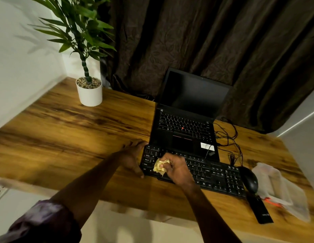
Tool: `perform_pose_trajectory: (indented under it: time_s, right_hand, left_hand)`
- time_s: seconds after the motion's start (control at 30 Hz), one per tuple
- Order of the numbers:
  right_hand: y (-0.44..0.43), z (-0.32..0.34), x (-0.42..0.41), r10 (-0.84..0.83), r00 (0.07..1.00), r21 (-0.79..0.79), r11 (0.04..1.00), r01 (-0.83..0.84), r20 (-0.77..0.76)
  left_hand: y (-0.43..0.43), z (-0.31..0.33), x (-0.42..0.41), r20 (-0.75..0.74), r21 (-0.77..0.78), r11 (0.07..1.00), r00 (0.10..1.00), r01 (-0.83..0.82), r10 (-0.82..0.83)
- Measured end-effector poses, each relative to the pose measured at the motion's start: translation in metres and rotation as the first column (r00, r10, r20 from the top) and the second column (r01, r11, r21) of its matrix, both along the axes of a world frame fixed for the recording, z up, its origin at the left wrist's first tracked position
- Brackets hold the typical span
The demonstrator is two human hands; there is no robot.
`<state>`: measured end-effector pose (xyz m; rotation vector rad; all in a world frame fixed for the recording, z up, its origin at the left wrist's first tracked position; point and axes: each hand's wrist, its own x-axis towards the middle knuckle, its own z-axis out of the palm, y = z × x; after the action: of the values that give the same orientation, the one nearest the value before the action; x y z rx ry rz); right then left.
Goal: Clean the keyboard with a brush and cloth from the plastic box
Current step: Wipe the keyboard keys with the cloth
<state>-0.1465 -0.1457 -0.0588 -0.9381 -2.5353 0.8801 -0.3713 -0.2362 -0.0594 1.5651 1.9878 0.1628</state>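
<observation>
A black keyboard (214, 174) lies across the wooden desk (65, 130) in front of an open laptop. My right hand (177, 170) is shut on a crumpled yellow cloth (160, 167) and presses it onto the keys at the keyboard's left part. My left hand (133, 156) lies against the keyboard's left end, fingers spread along its edge and on the desk. A clear plastic box (282, 186) rests at the desk's right end, with something orange at its near corner. The brush cannot be made out.
The black laptop (186, 123) stands open just behind the keyboard, screen dark. A black mouse (250, 179) and a flat black object (259, 208) lie right of the keyboard. Cables (229, 137) trail by the laptop. A potted plant (89, 92) stands at the far left corner.
</observation>
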Motion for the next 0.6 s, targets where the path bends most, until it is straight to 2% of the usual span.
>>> perform_pose_trajectory:
  time_s: [0.17, 0.43, 0.6]
  right_hand:
    - [-0.007, 0.008, -0.021, 0.056, 0.997, 0.002, 0.998, -0.056, 0.058]
    - [0.013, 0.003, 0.031, -0.039, 0.998, -0.009, 0.999, 0.040, 0.040]
    - [0.007, 0.002, 0.018, -0.037, 0.999, -0.042, 0.998, 0.037, 0.006]
  left_hand:
    - [0.000, -0.005, -0.001, 0.011, 0.005, 1.000, 1.000, -0.005, 0.005]
    - [-0.001, 0.007, 0.004, 0.004, -0.048, 0.999, 1.000, -0.016, 0.016]
    - [0.003, 0.009, 0.004, -0.027, -0.124, 0.992, 1.000, -0.007, 0.004]
